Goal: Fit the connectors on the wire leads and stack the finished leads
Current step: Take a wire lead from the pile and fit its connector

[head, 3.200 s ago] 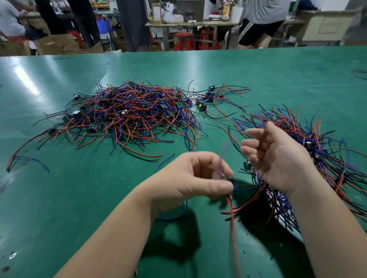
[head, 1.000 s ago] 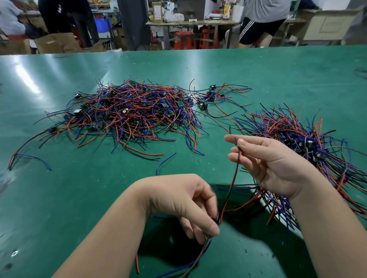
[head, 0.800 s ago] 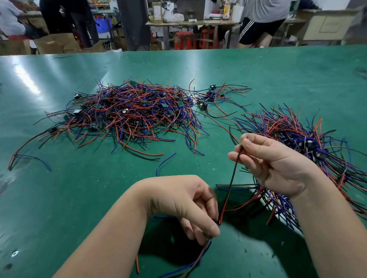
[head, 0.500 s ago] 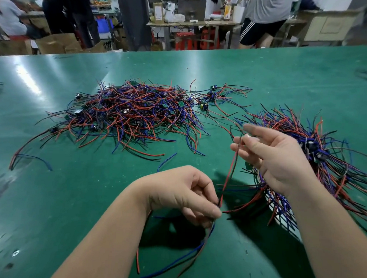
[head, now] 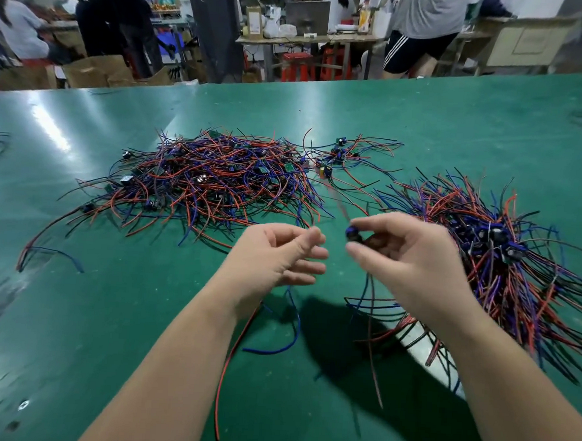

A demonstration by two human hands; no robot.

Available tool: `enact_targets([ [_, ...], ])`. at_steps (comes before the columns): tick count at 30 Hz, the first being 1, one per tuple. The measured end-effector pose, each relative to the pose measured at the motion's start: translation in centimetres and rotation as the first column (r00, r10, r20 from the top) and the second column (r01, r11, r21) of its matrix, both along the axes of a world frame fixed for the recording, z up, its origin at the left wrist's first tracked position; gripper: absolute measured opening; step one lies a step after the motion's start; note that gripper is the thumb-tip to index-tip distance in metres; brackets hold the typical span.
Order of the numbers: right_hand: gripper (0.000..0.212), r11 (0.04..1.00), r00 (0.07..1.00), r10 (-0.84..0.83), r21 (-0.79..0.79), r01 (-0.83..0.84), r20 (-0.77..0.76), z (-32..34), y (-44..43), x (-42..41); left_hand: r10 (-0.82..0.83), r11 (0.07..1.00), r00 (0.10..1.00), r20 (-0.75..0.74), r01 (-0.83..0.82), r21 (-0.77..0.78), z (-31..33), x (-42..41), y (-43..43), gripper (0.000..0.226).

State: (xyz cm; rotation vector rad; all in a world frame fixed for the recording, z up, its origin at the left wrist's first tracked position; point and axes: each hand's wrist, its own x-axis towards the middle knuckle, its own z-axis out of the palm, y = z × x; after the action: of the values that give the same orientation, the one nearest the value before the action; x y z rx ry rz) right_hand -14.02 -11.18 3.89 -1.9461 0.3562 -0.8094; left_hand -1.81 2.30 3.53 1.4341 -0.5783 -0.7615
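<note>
Left hand (head: 277, 256) and right hand (head: 412, 260) meet just below the middle of the frame, over the green table (head: 75, 327). In the upper centre sprawls a loose pile (head: 211, 179) of red, blue and black leads. At right lies the stack (head: 503, 258), its connectors bunched together and its wires fanned out. The right hand pinches one lead (head: 368, 292) by its small dark connector (head: 353, 233), and the wires hang down toward the table. The left hand is slack, fingers loosely spread, gripping nothing visible. A red wire (head: 231, 359) and a blue wire (head: 292, 325) run out from beneath its wrist, any contact hidden. Such a lead should weigh next to nothing: the wires limp yet springy and prone to snag in the stack, the connector rigid but tiny. It is best held at the connector or just behind it.
</note>
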Motion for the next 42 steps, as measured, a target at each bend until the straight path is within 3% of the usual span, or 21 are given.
enact_targets([
  [3,0.024,0.955,0.954,-0.296,-0.013,0.297,0.056,0.5,-1.6,-0.7,0.29,0.956,0.952,0.099,-0.293,0.016,0.1,2.4,1.1,0.006],
  [5,0.036,0.877,0.881,-0.468,-0.162,0.453,-0.07,0.7,-2.8,-1.0,0.464,0.822,0.764,0.448,-0.56,0.103,-0.6,5.0,2.5,0.008],
  [7,0.054,0.834,0.831,-0.53,-0.281,0.475,-0.168,0.6,-3.2,-1.1,0.387,0.612,0.518,0.763,-0.763,0.208,-1.6,7.5,3.9,0.018],
  [8,0.058,0.831,0.829,-0.532,-0.294,0.471,-0.175,0.6,-3.1,-1.1,0.309,0.539,0.491,0.815,-0.796,0.275,-2.2,8.5,4.4,0.025],
  [12,0.055,0.879,0.883,-0.436,-0.29,0.377,-0.175,0.1,-2.0,-0.7,0.044,0.443,0.629,0.776,-0.709,0.549,-4.5,10.3,4.7,0.045],
  [15,0.053,0.908,0.896,-0.39,-0.253,0.334,-0.215,-0.1,-1.6,-0.5,-0.014,0.445,0.595,0.803,-0.716,0.538,-5.4,10.8,4.1,0.046],
  [20,0.048,0.921,0.907,-0.369,-0.21,0.327,-0.204,-0.1,-1.4,-0.3,0.315,0.476,0.532,0.786,-0.805,0.354,-4.8,11.2,4.1,0.019],
  [23,0.046,0.937,0.918,-0.335,-0.172,0.303,-0.212,-0.3,-1.3,-0.2,0.558,0.568,0.527,0.64,-0.806,0.168,-4.5,10.8,4.2,0.037],
  [27,0.039,0.971,0.953,-0.233,0.015,0.24,-0.192,-0.4,-1.3,0.0,0.789,0.581,0.529,0.311,-0.808,-0.097,-2.3,9.2,3.3,0.036],
  [29,0.034,0.975,0.974,-0.16,0.127,0.181,-0.164,-0.3,-1.2,0.1,0.798,0.6,0.554,0.235,-0.764,-0.237,-0.8,7.6,2.8,0.027],
  [32,0.032,0.973,0.986,-0.084,0.201,0.112,-0.145,-0.3,-0.9,0.3,0.68,0.72,0.695,0.233,-0.576,-0.387,0.7,4.7,2.1,0.015],
  [34,0.031,0.976,0.987,-0.053,0.2,0.083,-0.153,-0.5,-0.7,0.3,0.57,0.813,0.764,0.303,-0.471,-0.342,0.7,3.5,1.7,0.015],
  [37,0.03,0.985,0.983,-0.05,0.152,0.077,-0.176,-0.6,-0.6,0.3,0.341,0.928,0.821,0.458,-0.373,-0.023,0.0,2.9,1.3,0.032],
  [39,0.028,0.988,0.981,-0.057,0.132,0.082,-0.183,-0.6,-0.6,0.2,0.187,0.92,0.836,0.516,-0.333,0.205,-0.5,3.1,1.4,0.049],
  [42,0.028,0.988,0.981,-0.057,0.128,0.082,-0.188,-0.5,-0.7,0.1,0.229,0.843,0.827,0.513,-0.432,0.321,-0.6,4.2,2.0,0.057],
])
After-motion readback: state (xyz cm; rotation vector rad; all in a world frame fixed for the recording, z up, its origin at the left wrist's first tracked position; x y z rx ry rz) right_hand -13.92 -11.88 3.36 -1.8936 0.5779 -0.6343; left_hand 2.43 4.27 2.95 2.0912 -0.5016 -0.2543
